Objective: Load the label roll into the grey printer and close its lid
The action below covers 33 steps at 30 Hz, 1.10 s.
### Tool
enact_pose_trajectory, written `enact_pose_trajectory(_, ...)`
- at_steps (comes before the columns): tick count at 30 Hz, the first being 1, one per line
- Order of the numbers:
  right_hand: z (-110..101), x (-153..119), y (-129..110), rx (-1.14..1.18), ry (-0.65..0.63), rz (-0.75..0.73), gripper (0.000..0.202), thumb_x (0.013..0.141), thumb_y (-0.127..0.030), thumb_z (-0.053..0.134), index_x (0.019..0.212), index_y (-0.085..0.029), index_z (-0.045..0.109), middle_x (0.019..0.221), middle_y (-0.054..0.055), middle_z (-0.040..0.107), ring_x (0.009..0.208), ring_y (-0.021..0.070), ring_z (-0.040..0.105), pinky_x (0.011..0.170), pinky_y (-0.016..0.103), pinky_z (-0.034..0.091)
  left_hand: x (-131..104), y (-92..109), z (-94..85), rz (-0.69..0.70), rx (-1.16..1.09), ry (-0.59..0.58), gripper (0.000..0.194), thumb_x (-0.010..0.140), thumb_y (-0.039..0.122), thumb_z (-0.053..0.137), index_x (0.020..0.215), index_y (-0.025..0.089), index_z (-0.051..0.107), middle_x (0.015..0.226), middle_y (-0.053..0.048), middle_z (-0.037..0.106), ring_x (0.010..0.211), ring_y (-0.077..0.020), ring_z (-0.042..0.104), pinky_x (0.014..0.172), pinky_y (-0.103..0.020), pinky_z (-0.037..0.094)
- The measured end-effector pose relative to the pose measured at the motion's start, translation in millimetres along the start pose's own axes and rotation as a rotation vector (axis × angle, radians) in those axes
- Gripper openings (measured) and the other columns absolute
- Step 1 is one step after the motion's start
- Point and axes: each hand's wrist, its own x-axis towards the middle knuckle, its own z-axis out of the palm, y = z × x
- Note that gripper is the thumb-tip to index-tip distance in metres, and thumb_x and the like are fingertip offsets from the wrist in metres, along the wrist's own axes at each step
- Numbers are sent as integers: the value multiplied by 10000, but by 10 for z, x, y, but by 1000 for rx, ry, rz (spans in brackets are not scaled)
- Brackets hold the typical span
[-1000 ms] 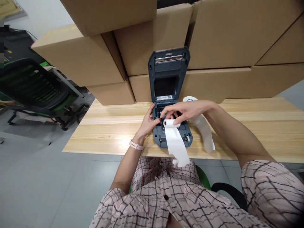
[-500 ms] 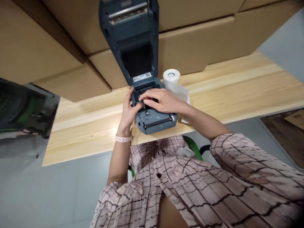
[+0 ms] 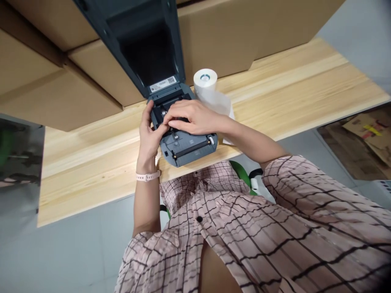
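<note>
A dark blue-grey printer-like device (image 3: 189, 149) stands on the wooden table with its lid (image 3: 143, 44) raised. My left hand (image 3: 149, 136) is at the device's left side, fingers on its edge and thumb reaching inward over the opening. Over the inside of the device, my right hand (image 3: 192, 116) has its fingertips bent down close to my left thumb. Whatever lies under those fingertips is too small and hidden to name. A white paper roll (image 3: 205, 79) stands behind and to the right of the device, its loose strip trailing toward my right wrist.
Large cardboard boxes (image 3: 222, 36) line the back of the wooden table (image 3: 88, 162). Part of a green chair (image 3: 241, 171) shows beneath the front edge. Flattened cardboard (image 3: 369, 134) lies at the far right.
The view has shifted, so the device, roll and hands appear further left and slightly higher. Both hands keep nearly the same pose at the device, with the right fingertips still bent inside it.
</note>
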Motion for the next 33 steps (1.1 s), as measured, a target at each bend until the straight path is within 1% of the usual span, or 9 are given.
enact_pose_trajectory(5,6,-4,11,-9,10,-12,292,1080,-281,417,1150,-178,681,1149,76,728,1142,228,650,1042,407,487,12,-17,13,37,-23,16,829,705,434,908,1443,256,576,1559,-32,602,1535,-296,474,1315,-448,380)
enact_pose_trajectory(9,-12,-9,-3,-28,3,-18,321,1100,-293,372,1150,-190,672,1168,49,725,1151,209,646,1053,403,477,13,-41,-25,44,-37,-2,778,740,351,890,1450,267,581,1544,26,608,1520,-283,497,1318,-418,390)
enact_pose_trajectory(12,-10,-8,-1,-31,12,-21,325,1104,-293,371,1126,-183,676,1147,41,738,1126,199,657,1042,392,485,26,-70,-61,28,22,-32,722,798,384,858,1460,343,574,1558,94,591,1564,-277,444,1324,-382,382)
enact_pose_trajectory(14,1,-8,8,-26,42,-41,314,1103,-291,384,1104,-182,679,1125,40,745,1104,196,665,1026,379,492,35,-90,-75,35,45,-26,730,783,407,864,1454,373,579,1582,100,575,1569,-284,439,1323,-383,388)
enact_pose_trajectory(17,14,-10,24,-16,75,-64,279,1097,-284,421,1092,-183,680,1112,37,750,1088,194,665,1015,369,495,40,-103,-83,50,69,-21,774,775,416,859,1485,333,563,1605,56,563,1588,-307,407,1317,-429,387)
enact_pose_trajectory(21,34,-8,61,-18,50,-42,248,1091,-272,453,1121,-178,680,1136,40,744,1108,197,657,1027,381,492,37,-79,-77,27,57,-31,803,786,435,857,1506,292,533,1589,41,571,1593,-304,392,1319,-458,365)
enact_pose_trajectory(27,67,-12,35,60,79,-74,229,1070,-243,492,1121,-161,699,1129,69,751,1110,216,669,1035,420,503,15,-14,-21,35,16,-6,914,697,565,923,1470,254,548,1586,-68,570,1564,-339,427,1315,-476,363)
enact_pose_trajectory(30,-147,-65,-21,230,221,-100,227,1053,-325,572,1105,-164,723,1101,62,774,1044,189,700,981,390,547,-9,1,5,21,0,6,882,729,533,902,1485,261,538,1575,-91,577,1547,-343,451,1294,-484,381)
enact_pose_trajectory(33,-545,-195,140,370,556,20,242,1022,-425,641,1069,-208,737,1018,39,785,944,179,724,922,390,584,-31,15,7,13,-15,-2,852,764,452,878,1511,269,514,1580,-101,570,1525,-334,477,1285,-489,385)
